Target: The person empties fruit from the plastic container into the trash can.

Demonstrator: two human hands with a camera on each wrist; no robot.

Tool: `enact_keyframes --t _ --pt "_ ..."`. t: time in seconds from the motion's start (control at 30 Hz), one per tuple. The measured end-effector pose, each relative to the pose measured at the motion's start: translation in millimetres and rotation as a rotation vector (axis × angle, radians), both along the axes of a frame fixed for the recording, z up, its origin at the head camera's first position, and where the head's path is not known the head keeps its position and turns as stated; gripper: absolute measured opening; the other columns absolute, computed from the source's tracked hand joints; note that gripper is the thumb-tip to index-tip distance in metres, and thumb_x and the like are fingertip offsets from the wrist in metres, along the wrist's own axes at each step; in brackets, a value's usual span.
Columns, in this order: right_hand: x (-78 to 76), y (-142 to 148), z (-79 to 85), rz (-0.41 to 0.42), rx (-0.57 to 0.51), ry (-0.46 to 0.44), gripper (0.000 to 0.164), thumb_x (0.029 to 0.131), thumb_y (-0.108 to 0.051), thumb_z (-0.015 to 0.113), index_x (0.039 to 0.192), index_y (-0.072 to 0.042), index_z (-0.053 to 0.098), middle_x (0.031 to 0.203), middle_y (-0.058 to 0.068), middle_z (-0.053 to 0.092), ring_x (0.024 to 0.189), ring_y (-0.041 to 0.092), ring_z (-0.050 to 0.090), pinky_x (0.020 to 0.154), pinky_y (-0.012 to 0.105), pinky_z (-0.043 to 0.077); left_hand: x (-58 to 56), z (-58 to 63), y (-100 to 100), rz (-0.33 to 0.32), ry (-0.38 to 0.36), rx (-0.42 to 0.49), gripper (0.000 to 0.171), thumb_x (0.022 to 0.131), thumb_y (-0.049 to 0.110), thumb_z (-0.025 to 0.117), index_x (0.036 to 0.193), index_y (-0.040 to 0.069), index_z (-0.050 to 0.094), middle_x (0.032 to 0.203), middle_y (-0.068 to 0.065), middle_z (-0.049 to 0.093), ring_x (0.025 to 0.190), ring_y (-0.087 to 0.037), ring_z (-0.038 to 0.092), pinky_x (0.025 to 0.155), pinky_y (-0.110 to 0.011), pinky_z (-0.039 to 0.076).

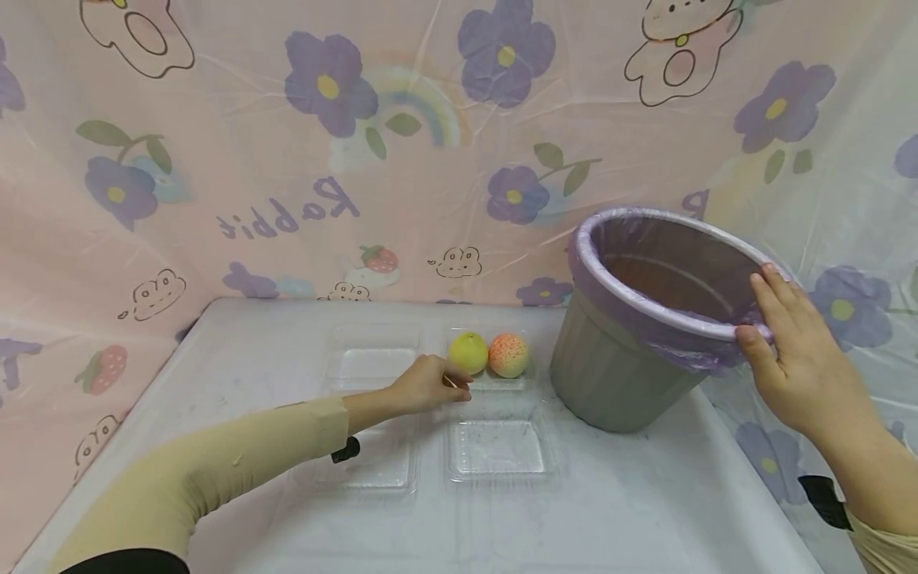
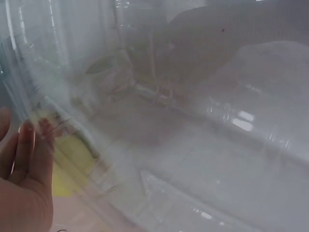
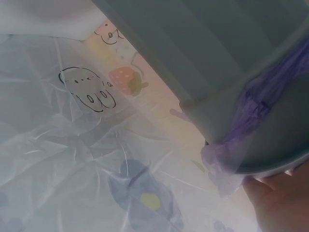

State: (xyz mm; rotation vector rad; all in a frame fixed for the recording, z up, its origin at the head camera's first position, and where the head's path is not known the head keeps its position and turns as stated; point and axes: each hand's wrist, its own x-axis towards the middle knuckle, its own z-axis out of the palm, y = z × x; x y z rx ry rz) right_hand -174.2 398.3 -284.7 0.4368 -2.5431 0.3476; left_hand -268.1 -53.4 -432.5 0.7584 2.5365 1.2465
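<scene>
My left hand is bent at the near left edge of the clear plastic container at the back, its fingertips seeming to pinch the rim. In that container sit a round yellow fruit and an orange-speckled peach. Clear plastic fills most of the left wrist view, with the left fingers at its edge. My right hand grips the rim of a grey bin, thumb outside. The bin leans to the right and has a purple liner bag folded over its rim.
More clear plastic trays lie on the white table: one at back left, one at front left under the left forearm, one at front right. A patterned curtain hangs behind and at both sides.
</scene>
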Motion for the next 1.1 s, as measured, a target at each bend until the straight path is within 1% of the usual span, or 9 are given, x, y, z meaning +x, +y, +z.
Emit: enact_keyframes --t 0.13,0.23,0.33,0.47,0.57,0.7,0.83,0.97,1.1 --pt "-1.2 0 -0.8 0.008 -0.005 0.015 0.065 0.114 -0.037 0.037 0.161 0.006 0.023 0.170 0.024 0.017 0.156 0.048 0.012 0.130 0.048 0.002 0.8 7.8 -3 0.012 0.039 0.017 0.028 0.092 0.011 0.079 0.116 -0.003 0.076 0.097 -0.005 0.079 0.082 -0.012 0.073 0.066 -0.022 0.057" --pt "-1.1 0 -0.7 0.005 -0.003 0.015 0.066 0.114 -0.037 0.036 0.161 0.006 0.023 0.170 0.024 0.016 0.156 0.047 0.012 0.130 0.048 0.002 -1.0 16.8 -6 0.020 0.073 0.047 0.029 0.094 0.011 0.076 0.120 -0.002 0.075 0.104 -0.008 0.079 0.087 -0.015 0.074 0.068 -0.022 0.057" --pt "-0.7 1 -0.5 -0.001 -0.001 0.010 0.066 0.114 -0.037 0.036 0.161 0.006 0.022 0.171 0.023 0.015 0.157 0.047 0.011 0.130 0.048 0.001 -5.7 26.6 -10 0.035 0.110 0.072 0.028 0.097 0.013 0.072 0.122 0.000 0.075 0.113 -0.008 0.078 0.094 -0.018 0.073 0.073 -0.023 0.058" --pt "-0.5 1 -0.2 -0.002 -0.001 0.006 0.065 0.114 -0.037 0.036 0.162 0.005 0.023 0.171 0.023 0.015 0.157 0.047 0.011 0.130 0.048 0.002 -16.0 40.4 -15 0.041 0.138 0.126 0.028 0.099 0.011 0.067 0.124 0.001 0.074 0.121 -0.008 0.075 0.099 -0.022 0.072 0.074 -0.027 0.060" --pt "-0.8 1 -0.4 0.003 0.000 0.007 0.065 0.114 -0.037 0.036 0.162 0.005 0.023 0.171 0.022 0.015 0.157 0.046 0.011 0.130 0.047 0.002 -26.3 49.9 -18 0.024 0.133 0.179 0.027 0.100 0.008 0.065 0.125 0.002 0.072 0.126 -0.009 0.072 0.098 -0.025 0.072 0.071 -0.033 0.062" --pt "-1.8 1 -0.8 0.014 -0.004 0.019 0.064 0.114 -0.036 0.037 0.161 0.006 0.024 0.170 0.023 0.017 0.157 0.046 0.013 0.130 0.047 0.002 -41.9 59.0 -19 0.017 0.144 0.222 0.027 0.100 0.006 0.065 0.126 0.005 0.071 0.126 -0.010 0.071 0.098 -0.025 0.071 0.070 -0.035 0.062" --pt "-1.5 1 -1.1 0.016 -0.006 0.019 0.064 0.114 -0.036 0.038 0.161 0.005 0.025 0.170 0.023 0.018 0.157 0.046 0.013 0.130 0.046 0.002 -60.4 59.8 -19 0.029 0.184 0.197 0.027 0.100 0.005 0.064 0.127 0.005 0.070 0.123 -0.010 0.073 0.102 -0.022 0.070 0.077 -0.032 0.060" --pt "-1.1 1 -1.4 0.013 -0.005 0.011 0.064 0.114 -0.036 0.037 0.162 0.005 0.024 0.171 0.022 0.017 0.157 0.045 0.012 0.130 0.046 0.002 -80.9 51.9 -19 0.018 0.221 0.144 0.027 0.101 0.004 0.063 0.127 0.003 0.069 0.123 -0.011 0.073 0.105 -0.025 0.069 0.087 -0.034 0.059" --pt "-2.0 1 -1.1 0.016 -0.004 0.016 0.064 0.114 -0.035 0.038 0.161 0.005 0.025 0.170 0.022 0.018 0.157 0.045 0.013 0.130 0.047 0.003 -99.5 45.1 -18 0.006 0.225 0.083 0.025 0.100 0.004 0.063 0.124 0.002 0.070 0.123 -0.013 0.073 0.106 -0.026 0.069 0.088 -0.035 0.059"
